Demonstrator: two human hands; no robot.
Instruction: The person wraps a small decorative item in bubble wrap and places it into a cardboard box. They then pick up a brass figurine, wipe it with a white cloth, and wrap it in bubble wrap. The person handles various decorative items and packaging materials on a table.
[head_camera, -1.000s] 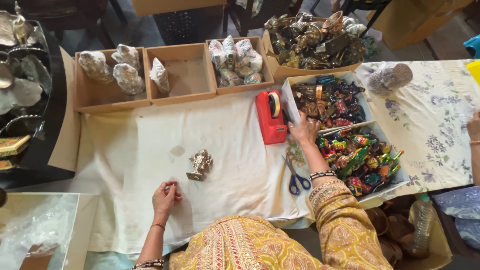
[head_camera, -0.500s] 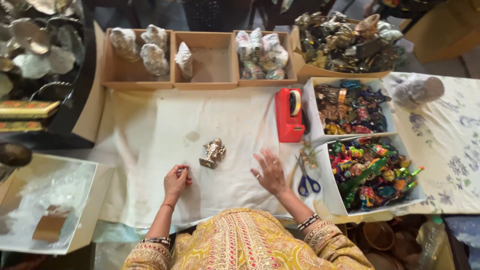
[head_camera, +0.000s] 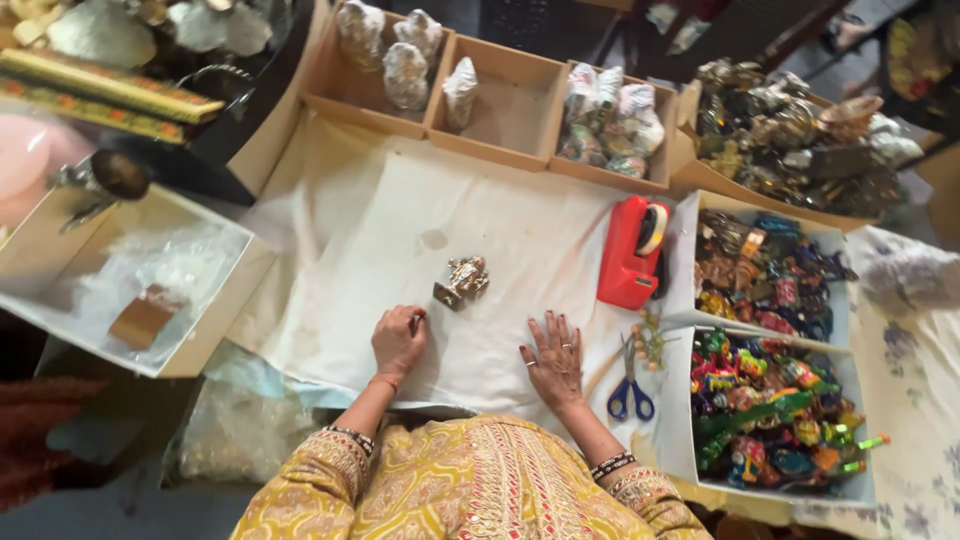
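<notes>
Our left hand (head_camera: 398, 340) rests loosely curled on the white paper sheet (head_camera: 400, 230), fingertips pinched together; whether something tiny sits between them we cannot tell. Our right hand (head_camera: 553, 358) lies flat on the same sheet with its fingers spread wide, holding nothing. Just beyond our left hand, apart from it, the small golden metal figurine (head_camera: 461, 281) lies on the paper. To the right of our right hand we see the blue-handled scissors (head_camera: 628, 385), and further up the red plastic tape dispenser (head_camera: 632, 252). Beside them stand two white cardboard boxes of colourful foil-wrapped pieces (head_camera: 770, 420). Along the far edge, shallow brown cardboard trays (head_camera: 505, 105) hold wrapped silvery bundles.
</notes>
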